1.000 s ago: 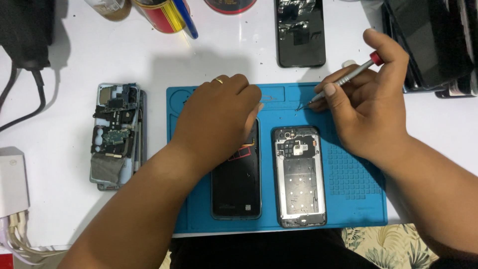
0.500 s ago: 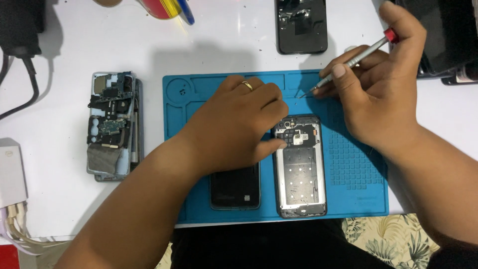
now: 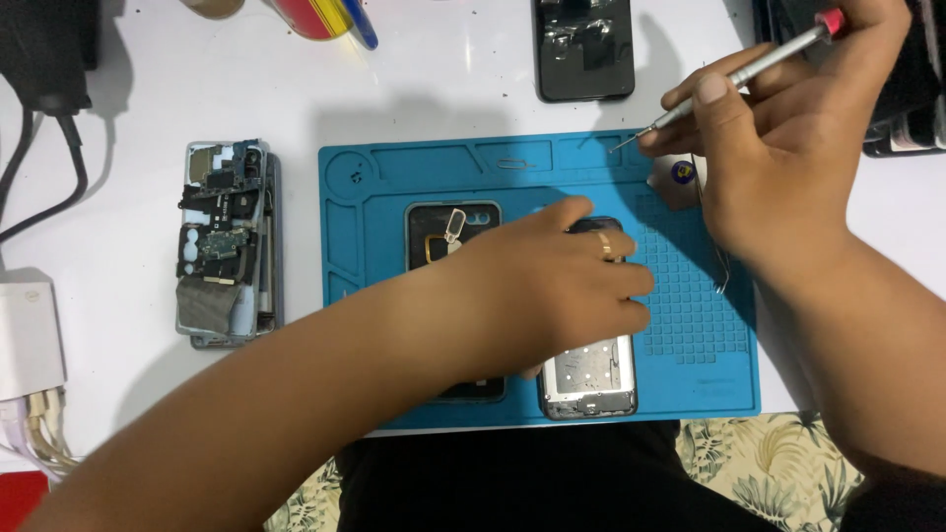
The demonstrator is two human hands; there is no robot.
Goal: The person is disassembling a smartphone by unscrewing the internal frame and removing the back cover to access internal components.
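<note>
Since the earlier frame, left hand has shifted right, now flat on the phone frame, lengthwise toward the desk edge on the blue mat. Right hand pinches the screwdriver, tip pointing left.

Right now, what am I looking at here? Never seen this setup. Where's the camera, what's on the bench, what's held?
No machine: one person with bare hands, filmed by a camera on their head, looking down at a white table. A blue mat holds two opened phones. The left hand rests on the silver frame; the dark phone lies beside it. The right hand holds a screwdriver, its tip over the mat's top edge. Off the mat: a stripped phone to the left, a black phone at top, and a white charger.
</note>
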